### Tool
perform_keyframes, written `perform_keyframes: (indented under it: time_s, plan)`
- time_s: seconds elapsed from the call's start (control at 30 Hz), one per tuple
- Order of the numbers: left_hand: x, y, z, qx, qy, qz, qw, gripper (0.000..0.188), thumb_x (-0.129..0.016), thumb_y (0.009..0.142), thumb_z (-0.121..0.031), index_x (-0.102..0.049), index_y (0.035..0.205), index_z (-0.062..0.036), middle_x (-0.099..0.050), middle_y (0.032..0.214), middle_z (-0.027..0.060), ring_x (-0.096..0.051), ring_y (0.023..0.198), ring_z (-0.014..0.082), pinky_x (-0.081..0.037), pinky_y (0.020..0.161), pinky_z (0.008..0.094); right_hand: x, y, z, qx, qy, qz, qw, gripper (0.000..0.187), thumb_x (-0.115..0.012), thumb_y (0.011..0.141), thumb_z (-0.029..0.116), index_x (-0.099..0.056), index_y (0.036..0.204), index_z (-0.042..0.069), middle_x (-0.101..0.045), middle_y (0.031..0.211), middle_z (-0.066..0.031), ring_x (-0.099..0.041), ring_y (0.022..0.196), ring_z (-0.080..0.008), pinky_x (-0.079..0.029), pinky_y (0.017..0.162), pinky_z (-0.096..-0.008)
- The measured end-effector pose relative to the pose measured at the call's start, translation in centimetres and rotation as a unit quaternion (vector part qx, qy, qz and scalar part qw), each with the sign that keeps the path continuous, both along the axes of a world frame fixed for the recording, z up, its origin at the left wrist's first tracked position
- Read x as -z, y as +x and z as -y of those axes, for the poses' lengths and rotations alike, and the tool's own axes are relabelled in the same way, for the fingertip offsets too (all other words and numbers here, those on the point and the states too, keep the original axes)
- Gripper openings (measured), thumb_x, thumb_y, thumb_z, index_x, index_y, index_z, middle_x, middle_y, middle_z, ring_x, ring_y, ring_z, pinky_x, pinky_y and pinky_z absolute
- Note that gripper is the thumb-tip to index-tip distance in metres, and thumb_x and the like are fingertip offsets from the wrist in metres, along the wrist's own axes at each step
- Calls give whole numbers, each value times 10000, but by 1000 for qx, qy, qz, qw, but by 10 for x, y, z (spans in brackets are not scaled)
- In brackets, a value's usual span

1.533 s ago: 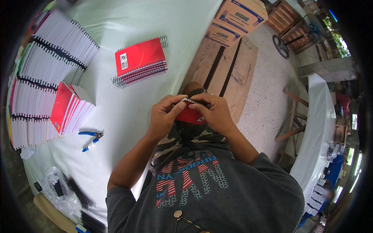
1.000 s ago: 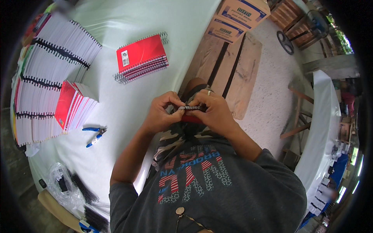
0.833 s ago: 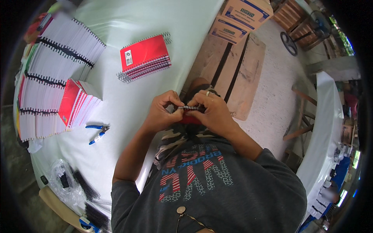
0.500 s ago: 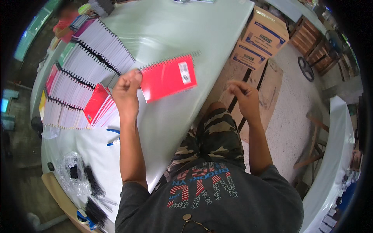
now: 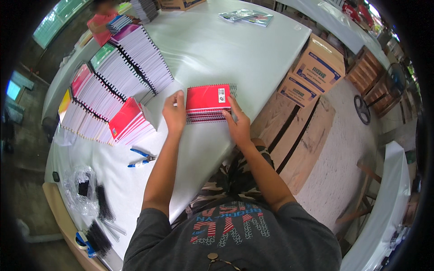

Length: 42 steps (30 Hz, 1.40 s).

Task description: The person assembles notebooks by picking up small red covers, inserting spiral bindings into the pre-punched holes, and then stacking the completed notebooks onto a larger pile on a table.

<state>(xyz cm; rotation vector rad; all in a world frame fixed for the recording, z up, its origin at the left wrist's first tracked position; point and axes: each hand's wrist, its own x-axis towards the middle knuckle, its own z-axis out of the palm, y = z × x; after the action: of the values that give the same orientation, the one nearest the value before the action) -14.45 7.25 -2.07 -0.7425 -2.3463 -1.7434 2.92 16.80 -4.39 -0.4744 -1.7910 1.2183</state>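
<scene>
A stack of red spiral notebooks (image 5: 205,99) lies on the pale-covered table, wire coils along its far and near edges and a white label on the top cover. My left hand (image 5: 174,110) is beside the stack's left edge, fingers loosely bent and holding nothing. At the right edge my right hand (image 5: 238,124) touches the stack, thumb and fingers apart. Left of my left hand, more red-covered books (image 5: 131,119) lean in a fanned pile against long rows of thick bound pages (image 5: 120,74) with black coils. Blue-handled pliers (image 5: 142,158) rest nearer me.
Black coils (image 5: 104,203) and a clear plastic bag (image 5: 81,189) lie at the near left, by a blue-and-white tool (image 5: 86,244). Cardboard boxes (image 5: 316,67) stand on a wooden pallet (image 5: 305,149) to the right. Wrapped packets (image 5: 246,17) sit at the far side. A person (image 5: 100,22) is at far left.
The red notebook that my left hand held up is now on the stack, and that hand has let go. My right hand has come left from beyond the table edge to the stack.
</scene>
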Motion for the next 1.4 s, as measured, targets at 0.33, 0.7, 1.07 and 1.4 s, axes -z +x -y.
perform_keyframes:
  time_s: [0.33,0.7,1.07,1.4]
  plan:
    - [-13,22,22,-32,54,-146,987,133,-662,828,-138,-641,900,-28,-598,874,101,-563,761,195,-457,648,295,2,-1,8,69,43,-9,997,451,-653,814,78,-516,1230,-31,-516,1275,-202,-481,1216,-271,-367,997,-347]
    - [-72,-22,182,-99,-355,-287,884,263,-604,816,-129,-616,1069,-57,-640,1053,99,-613,895,286,-483,760,376,-35,16,52,-20,126,-47,991,404,-519,889,111,-479,1253,-60,-556,1179,-221,-527,1105,-330,-369,984,-371]
    - [-68,110,178,30,-202,-264,943,469,-676,786,-145,-516,1218,-56,-463,1302,141,-444,1211,242,-379,948,303,-55,-1,65,-447,-378,49,810,389,-529,896,72,-473,1267,-32,-573,1180,-125,-549,1064,-177,-411,949,-295]
    - [3,97,207,16,-197,-45,979,316,-605,795,-57,-552,1106,-42,-596,1062,142,-562,976,290,-420,827,369,-9,-13,78,-506,-149,139,838,332,-589,854,36,-568,1181,-20,-625,1121,-111,-551,1028,-125,-419,913,-269]
